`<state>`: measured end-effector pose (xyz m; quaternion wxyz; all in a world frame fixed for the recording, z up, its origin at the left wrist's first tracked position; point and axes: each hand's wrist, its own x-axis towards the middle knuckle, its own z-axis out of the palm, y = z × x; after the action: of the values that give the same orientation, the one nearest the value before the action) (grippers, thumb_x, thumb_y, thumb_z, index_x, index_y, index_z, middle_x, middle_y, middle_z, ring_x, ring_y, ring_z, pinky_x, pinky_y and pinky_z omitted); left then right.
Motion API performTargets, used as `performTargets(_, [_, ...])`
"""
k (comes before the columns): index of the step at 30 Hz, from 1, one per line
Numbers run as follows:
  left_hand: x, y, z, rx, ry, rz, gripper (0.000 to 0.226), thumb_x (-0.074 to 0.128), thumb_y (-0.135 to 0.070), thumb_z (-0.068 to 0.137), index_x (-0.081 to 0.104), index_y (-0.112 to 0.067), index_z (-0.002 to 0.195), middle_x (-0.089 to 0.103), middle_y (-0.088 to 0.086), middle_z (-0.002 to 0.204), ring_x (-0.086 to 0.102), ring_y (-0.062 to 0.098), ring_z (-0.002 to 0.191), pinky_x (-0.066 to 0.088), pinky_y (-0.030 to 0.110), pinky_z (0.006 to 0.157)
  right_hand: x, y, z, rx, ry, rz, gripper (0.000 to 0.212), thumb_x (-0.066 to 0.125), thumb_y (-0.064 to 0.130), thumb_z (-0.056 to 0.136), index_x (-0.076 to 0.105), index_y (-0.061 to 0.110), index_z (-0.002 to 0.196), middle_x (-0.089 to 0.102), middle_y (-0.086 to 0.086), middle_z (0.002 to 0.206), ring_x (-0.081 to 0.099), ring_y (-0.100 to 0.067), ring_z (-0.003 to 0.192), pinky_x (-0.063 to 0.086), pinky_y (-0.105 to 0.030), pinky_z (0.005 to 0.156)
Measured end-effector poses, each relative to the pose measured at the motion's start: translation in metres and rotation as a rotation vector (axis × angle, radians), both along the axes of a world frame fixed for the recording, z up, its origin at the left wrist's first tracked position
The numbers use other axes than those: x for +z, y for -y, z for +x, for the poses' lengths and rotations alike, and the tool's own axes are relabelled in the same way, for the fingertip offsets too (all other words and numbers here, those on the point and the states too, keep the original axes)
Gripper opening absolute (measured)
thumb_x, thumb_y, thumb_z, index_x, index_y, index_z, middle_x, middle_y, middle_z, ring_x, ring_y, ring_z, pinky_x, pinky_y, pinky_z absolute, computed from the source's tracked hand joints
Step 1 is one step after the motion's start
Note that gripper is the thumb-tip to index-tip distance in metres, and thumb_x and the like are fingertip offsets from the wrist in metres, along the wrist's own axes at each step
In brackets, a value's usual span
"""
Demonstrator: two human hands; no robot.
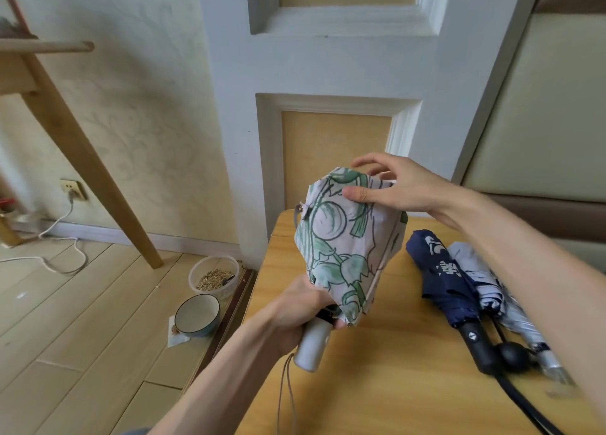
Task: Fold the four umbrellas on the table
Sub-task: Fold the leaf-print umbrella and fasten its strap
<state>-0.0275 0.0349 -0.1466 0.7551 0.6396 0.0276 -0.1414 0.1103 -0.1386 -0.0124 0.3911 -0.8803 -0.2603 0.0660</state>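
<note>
Above the table, left hand and right hand grip umbrella; tub holds grain.

No text can be read; the white lettering printed on the navy umbrella is too crumpled to be deciphered.
</note>
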Motion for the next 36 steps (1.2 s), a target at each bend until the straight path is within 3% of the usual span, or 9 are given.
performTargets(5, [0.006, -0.005, -0.002, -0.143, 0.069, 0.161, 0.018, 0.058, 0.008, 0.090, 0.068, -0.005, 0.097, 0.066, 0.016, 0.084, 0.053, 0.019, 0.060, 0.048, 0.027, 0.050, -0.005, 0.005, 0.000, 0.057, -0.154, -0.049, 0.089, 0.083, 0.068, 0.072, 0.047, 0.051, 0.152, 0.053, 0.012, 0.154, 0.048, -0.009, 0.142, 0.030, -0.039, 0.127])
performTargets(12, [0.016, -0.011, -0.007, -0.231, 0.130, 0.386, 0.033, 0.053, 0.012, 0.092, 0.065, -0.013, 0.074, 0.064, 0.006, 0.069, 0.054, 0.016, 0.058, 0.050, 0.031, 0.057, -0.020, 0.005, -0.008, 0.062, -0.057, 0.085, 0.044, 0.090, 0.050, 0.074, 0.081, 0.025, 0.109, 0.082, 0.011, 0.101, 0.077, -0.006, 0.097, 0.056, -0.036, 0.104])
performTargets(18, [0.020, -0.026, -0.009, -0.251, 0.137, 0.206, 0.041, 0.072, 0.012, 0.091, 0.064, -0.008, 0.126, 0.077, 0.006, 0.112, 0.074, 0.023, 0.103, 0.060, 0.037, 0.089, -0.022, 0.011, -0.009, -0.032, 0.054, 0.212, 0.049, 0.097, 0.048, 0.063, 0.084, 0.014, 0.095, 0.082, -0.004, 0.093, 0.077, -0.029, 0.098, 0.059, -0.049, 0.097])
performTargets(20, [0.020, -0.041, -0.008, -0.240, 0.113, 0.227, 0.051, 0.081, -0.009, 0.092, 0.061, -0.017, 0.138, 0.073, 0.004, 0.131, 0.071, 0.025, 0.120, 0.056, 0.044, 0.105, -0.020, 0.017, -0.009, -0.072, 0.061, 0.234, 0.049, 0.098, 0.047, 0.062, 0.083, 0.013, 0.094, 0.082, -0.005, 0.089, 0.078, -0.029, 0.094, 0.060, -0.046, 0.092])
performTargets(23, [0.025, -0.061, -0.007, -0.136, 0.149, 0.425, 0.087, 0.089, -0.053, 0.075, 0.052, -0.037, 0.152, 0.060, -0.010, 0.150, 0.064, 0.005, 0.128, 0.055, 0.027, 0.103, -0.019, 0.027, -0.010, -0.157, 0.061, 0.276, 0.050, 0.099, 0.049, 0.060, 0.082, 0.012, 0.089, 0.079, -0.001, 0.076, 0.075, -0.019, 0.075, 0.058, -0.039, 0.078])
performTargets(27, [0.032, -0.043, -0.018, 0.507, 0.616, 0.617, 0.076, 0.079, -0.066, 0.083, 0.056, -0.028, 0.145, 0.059, -0.009, 0.145, 0.059, 0.006, 0.134, 0.053, 0.022, 0.104, -0.019, 0.024, -0.012, -0.294, 0.166, 0.228, 0.055, 0.096, 0.062, 0.059, 0.073, 0.014, 0.072, 0.068, 0.005, 0.058, 0.059, -0.016, 0.059, 0.045, -0.033, 0.063])
performTargets(30, [0.019, -0.006, -0.015, 0.377, 0.831, 0.907, 0.128, 0.078, -0.080, 0.070, 0.015, -0.026, 0.168, 0.023, -0.007, 0.171, 0.023, 0.010, 0.159, 0.027, 0.031, 0.127, -0.018, 0.009, -0.020, -0.354, 0.214, 0.120, 0.058, 0.093, 0.067, 0.062, 0.064, 0.016, 0.065, 0.062, 0.006, 0.059, 0.055, -0.016, 0.060, 0.039, -0.034, 0.059])
performTargets(33, [-0.001, 0.012, -0.003, 0.324, 0.644, 0.942, 0.164, 0.090, -0.077, 0.052, -0.017, -0.029, 0.166, 0.004, -0.019, 0.170, 0.008, -0.002, 0.156, 0.027, 0.032, 0.125, -0.014, -0.005, -0.028, -0.392, 0.205, 0.101, 0.060, 0.091, 0.072, 0.060, 0.067, 0.018, 0.067, 0.072, 0.003, 0.070, 0.066, -0.018, 0.072, 0.051, -0.038, 0.066])
performTargets(36, [-0.012, 0.016, 0.003, 0.433, 0.537, 0.846, 0.147, 0.101, -0.046, 0.060, 0.002, -0.028, 0.168, 0.045, -0.022, 0.152, 0.053, 0.008, 0.132, 0.050, 0.028, 0.097, -0.008, -0.014, -0.033, -0.410, 0.250, 0.072, 0.056, 0.089, 0.073, 0.061, 0.071, 0.021, 0.071, 0.073, 0.005, 0.072, 0.069, -0.018, 0.077, 0.055, -0.039, 0.070])
